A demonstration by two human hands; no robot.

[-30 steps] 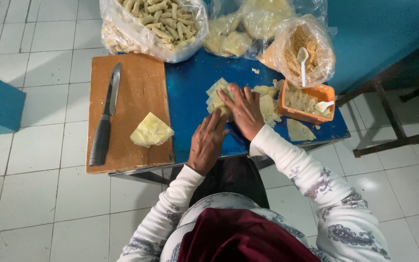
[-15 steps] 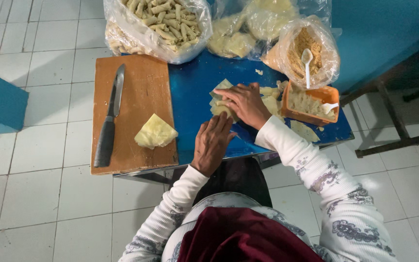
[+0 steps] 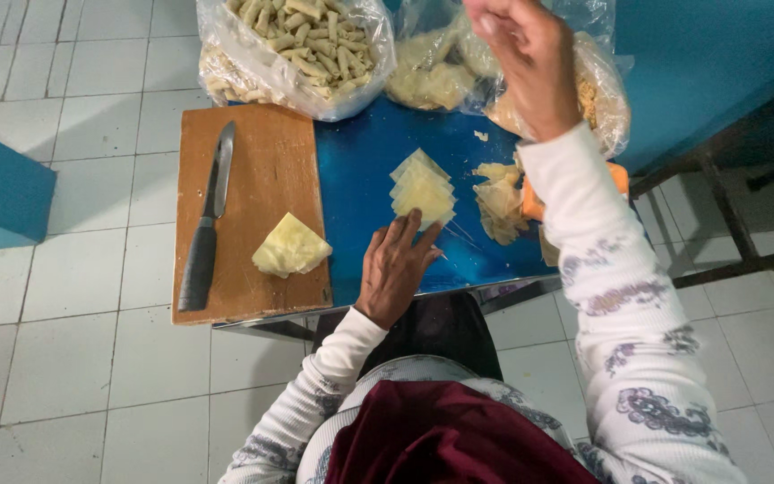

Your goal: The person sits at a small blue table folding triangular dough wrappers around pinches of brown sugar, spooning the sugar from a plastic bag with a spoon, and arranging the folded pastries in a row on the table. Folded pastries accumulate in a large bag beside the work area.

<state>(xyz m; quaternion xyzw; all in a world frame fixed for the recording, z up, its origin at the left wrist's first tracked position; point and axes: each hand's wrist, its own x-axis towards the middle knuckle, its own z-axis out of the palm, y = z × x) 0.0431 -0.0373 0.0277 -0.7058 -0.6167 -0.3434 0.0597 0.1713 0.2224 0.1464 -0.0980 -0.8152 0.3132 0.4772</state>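
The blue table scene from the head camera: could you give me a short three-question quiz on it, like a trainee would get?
1. True or false: the knife lies on the wooden cutting board.
2. Which hand touches the stack of pale yellow wrapper sheets on the blue table?
A. the left hand
B. the right hand
C. neither
3. Fill in: the clear bag of rolled snacks sits at the ____ edge of the table, away from the person.

Key
1. True; it lies along the board's left side, beside a folded wrapper stack.
2. A; its fingertips rest at the stack's near corner, while the right hand is raised in the air.
3. far
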